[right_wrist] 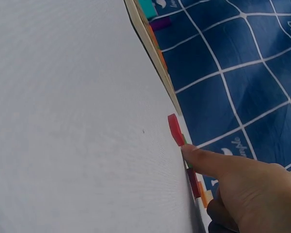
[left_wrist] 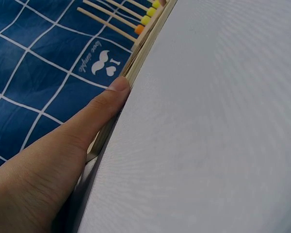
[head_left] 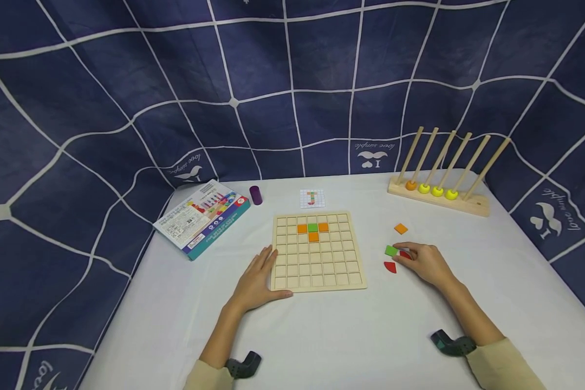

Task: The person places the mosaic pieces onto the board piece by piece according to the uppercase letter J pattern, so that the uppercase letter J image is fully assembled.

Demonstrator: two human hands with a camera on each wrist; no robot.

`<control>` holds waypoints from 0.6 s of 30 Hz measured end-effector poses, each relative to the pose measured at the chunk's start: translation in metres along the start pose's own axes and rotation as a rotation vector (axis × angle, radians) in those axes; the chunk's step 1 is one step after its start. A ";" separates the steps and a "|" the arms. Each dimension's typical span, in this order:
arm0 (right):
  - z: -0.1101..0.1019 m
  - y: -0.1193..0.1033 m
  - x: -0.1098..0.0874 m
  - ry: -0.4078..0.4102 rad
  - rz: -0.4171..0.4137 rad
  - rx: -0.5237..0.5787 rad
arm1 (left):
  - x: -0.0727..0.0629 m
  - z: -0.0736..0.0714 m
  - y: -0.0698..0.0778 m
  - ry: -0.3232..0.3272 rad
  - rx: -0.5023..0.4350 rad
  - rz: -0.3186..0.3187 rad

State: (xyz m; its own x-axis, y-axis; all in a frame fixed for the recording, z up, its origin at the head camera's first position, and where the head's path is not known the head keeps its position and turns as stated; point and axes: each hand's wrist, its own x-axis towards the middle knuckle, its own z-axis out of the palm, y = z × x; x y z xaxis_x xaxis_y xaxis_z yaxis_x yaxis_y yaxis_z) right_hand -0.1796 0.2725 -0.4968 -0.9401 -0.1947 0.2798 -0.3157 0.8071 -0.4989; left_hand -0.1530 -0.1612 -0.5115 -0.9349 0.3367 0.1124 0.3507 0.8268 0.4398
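A wooden grid board (head_left: 317,265) lies flat on the white table. On it sit several orange square tiles (head_left: 313,236) around one green tile (head_left: 312,227). My left hand (head_left: 255,281) rests against the board's lower left corner, fingers along the left side and thumb at the near edge. To the right of the board, my right hand (head_left: 424,262) pinches a loose green square tile (head_left: 391,250) between thumb and forefinger, low at the table. One red quarter-circle piece (head_left: 390,267) lies just in front; another red piece (head_left: 405,254) is partly hidden under that hand.
Behind the right hand lies an orange tile (head_left: 401,228). A pattern card (head_left: 312,199) and a purple cylinder (head_left: 255,195) are beyond the board. A box (head_left: 202,216) lies back left; a wooden peg stand (head_left: 439,197) with beads stands back right.
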 end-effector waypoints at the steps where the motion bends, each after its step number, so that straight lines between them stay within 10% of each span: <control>1: 0.000 0.000 0.000 0.002 0.000 -0.001 | 0.000 0.000 0.000 0.001 0.001 0.003; 18: 0.012 -0.023 0.016 0.062 -0.083 0.103 | 0.000 0.001 -0.001 0.004 0.000 0.008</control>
State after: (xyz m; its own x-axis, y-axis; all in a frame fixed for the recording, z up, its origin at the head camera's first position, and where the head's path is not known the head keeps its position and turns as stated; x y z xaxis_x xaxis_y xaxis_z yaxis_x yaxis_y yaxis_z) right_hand -0.1889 0.2441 -0.4909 -0.9015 -0.2204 0.3723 -0.4062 0.7274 -0.5530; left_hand -0.1533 -0.1615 -0.5131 -0.9324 0.3409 0.1196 0.3577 0.8243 0.4389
